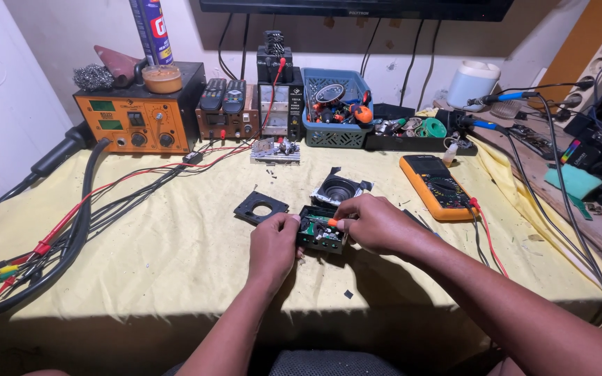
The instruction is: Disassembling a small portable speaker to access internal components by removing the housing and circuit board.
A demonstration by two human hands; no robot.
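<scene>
Steadying opened black module (320,233) mid-table with left hand (274,244) fingers closed on its side, right hand (377,223) pinching orange-tipped tool (332,223) onto green board; cover plate (261,207) and speaker (339,189) already off, lying just beyond.

The right hand (377,224) hides part of the small black device (320,234); its green circuit board is too small to read clearly.
</scene>
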